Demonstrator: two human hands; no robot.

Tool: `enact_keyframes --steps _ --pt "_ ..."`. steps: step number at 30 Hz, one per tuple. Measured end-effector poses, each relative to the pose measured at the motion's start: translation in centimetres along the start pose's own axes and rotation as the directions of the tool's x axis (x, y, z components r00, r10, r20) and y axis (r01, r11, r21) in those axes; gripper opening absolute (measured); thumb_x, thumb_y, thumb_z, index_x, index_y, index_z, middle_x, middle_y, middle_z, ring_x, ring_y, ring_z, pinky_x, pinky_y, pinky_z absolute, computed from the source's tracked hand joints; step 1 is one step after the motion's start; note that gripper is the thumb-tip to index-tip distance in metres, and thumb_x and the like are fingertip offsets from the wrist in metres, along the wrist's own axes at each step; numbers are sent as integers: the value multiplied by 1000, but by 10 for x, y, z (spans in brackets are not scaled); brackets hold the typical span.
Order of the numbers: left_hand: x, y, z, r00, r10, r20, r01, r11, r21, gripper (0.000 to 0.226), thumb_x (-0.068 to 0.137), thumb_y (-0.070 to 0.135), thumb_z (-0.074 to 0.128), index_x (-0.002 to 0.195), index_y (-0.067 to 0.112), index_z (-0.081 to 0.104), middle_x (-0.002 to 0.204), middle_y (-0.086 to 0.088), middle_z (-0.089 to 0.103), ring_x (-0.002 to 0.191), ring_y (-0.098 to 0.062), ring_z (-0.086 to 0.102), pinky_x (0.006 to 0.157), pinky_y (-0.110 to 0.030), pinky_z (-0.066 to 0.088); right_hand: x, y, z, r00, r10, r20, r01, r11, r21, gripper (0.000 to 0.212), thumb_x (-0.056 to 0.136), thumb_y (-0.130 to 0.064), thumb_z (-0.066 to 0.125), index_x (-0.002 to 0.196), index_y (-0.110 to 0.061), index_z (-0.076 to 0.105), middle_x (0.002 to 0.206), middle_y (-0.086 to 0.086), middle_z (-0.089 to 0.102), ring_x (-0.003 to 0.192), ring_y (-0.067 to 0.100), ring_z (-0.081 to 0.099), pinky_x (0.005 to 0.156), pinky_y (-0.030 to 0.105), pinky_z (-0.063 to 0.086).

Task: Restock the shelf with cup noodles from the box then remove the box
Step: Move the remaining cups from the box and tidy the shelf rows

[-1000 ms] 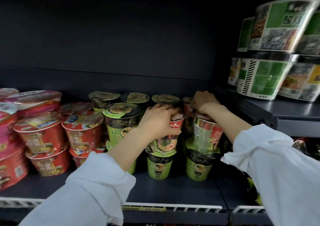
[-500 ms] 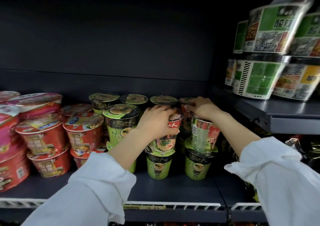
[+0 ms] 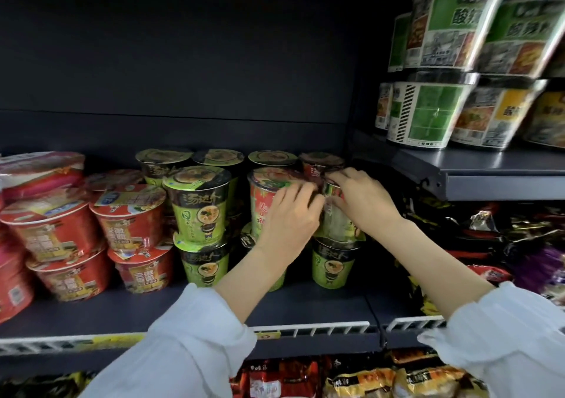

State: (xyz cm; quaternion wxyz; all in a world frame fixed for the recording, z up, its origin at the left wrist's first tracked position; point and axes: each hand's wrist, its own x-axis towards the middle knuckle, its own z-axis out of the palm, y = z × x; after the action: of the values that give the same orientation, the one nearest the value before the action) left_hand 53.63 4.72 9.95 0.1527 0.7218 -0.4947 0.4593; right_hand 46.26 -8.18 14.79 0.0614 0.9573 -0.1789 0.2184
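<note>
Your left hand [image 3: 290,214] sits at the centre of the frame, fingers curled round the side of a red-and-green cup [image 3: 264,202] that stands on top of a green cup below it, which your forearm mostly hides. Your right hand [image 3: 360,202], just to the right of it, curls over the rim of another cup [image 3: 334,223] wrapped in shiny film, stacked on a green cup [image 3: 333,264] on the dark shelf [image 3: 305,312]. The two hands almost touch between the two upper cups. Left of centre a pair of green cups [image 3: 200,211] is stacked, with more lids in the row behind. Red bowls [image 3: 55,232] fill the left edge of the frame, and large green-labelled bowls [image 3: 428,113] sit on a higher shelf at upper right. The box is not in view.
</note>
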Motion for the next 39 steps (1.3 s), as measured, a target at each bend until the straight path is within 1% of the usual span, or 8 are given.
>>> enact_keyframes --steps 5,10,17,22,27,31,35,39 --pt "0 -17 1 996 -39 79 37 999 32 35 57 1 77 89 10 67 103 -10 66 87 -26 65 77 -34 49 7 -9 -2 1000 -5 23 6 1000 -30 46 91 -33 55 134 -19 46 126 8 51 117 29 48 97 42 43" --pt "2 -14 3 994 -39 98 26 991 133 22 76 8 55 92 14 68 108 -7 67 95 -24 64 80 -36 49 6 -16 -3 999 32 27 -30 998 -53 54 89 -36 58 136 -16 40 128 12 48 120 30 44 96 41 40" --pt "4 -16 3 986 -68 150 49 990 133 29 65 8 71 94 13 68 114 -9 66 104 -26 63 86 -38 49 0 -12 1 999 15 32 -11 993 -120 67 85 -35 63 141 -18 30 128 10 50 120 31 45 99 41 39" --pt "-7 1 3 970 219 107 -210 974 -87 25 81 3 52 102 2 66 112 -14 65 102 -28 63 80 -36 54 1 -7 1 999 -1 53 6 994 -107 69 88 -35 59 146 -24 25 134 10 46 124 30 42 103 42 37" --pt "-16 33 12 797 -175 578 349 914 -205 46 98 15 40 141 2 30 134 -14 42 122 -28 48 97 -32 40 0 -3 -4 995 -6 96 17 994 -108 78 83 -31 68 147 -26 23 133 9 45 124 29 43 102 41 38" --pt "-7 36 26 542 -289 790 727 633 -267 36 97 28 48 118 -1 48 115 -16 56 101 -31 60 82 -37 48 -3 0 -8 994 -14 105 26 993 -114 76 82 -27 68 145 -25 25 131 9 45 123 29 44 98 41 40" --pt "-5 51 34 506 -280 816 801 502 -325 31 92 29 57 108 2 52 109 -9 58 93 -24 59 82 -35 49 -6 2 -7 996 23 82 -8 986 -169 66 84 -18 62 141 -20 28 129 11 45 122 32 45 94 44 44" --pt "-2 53 38 521 -273 809 784 527 -328 29 92 23 54 112 2 53 113 -13 58 101 -28 60 84 -35 50 -6 2 -10 995 84 50 -74 979 -188 60 86 -23 59 138 -16 30 125 14 47 117 34 48 85 45 47"
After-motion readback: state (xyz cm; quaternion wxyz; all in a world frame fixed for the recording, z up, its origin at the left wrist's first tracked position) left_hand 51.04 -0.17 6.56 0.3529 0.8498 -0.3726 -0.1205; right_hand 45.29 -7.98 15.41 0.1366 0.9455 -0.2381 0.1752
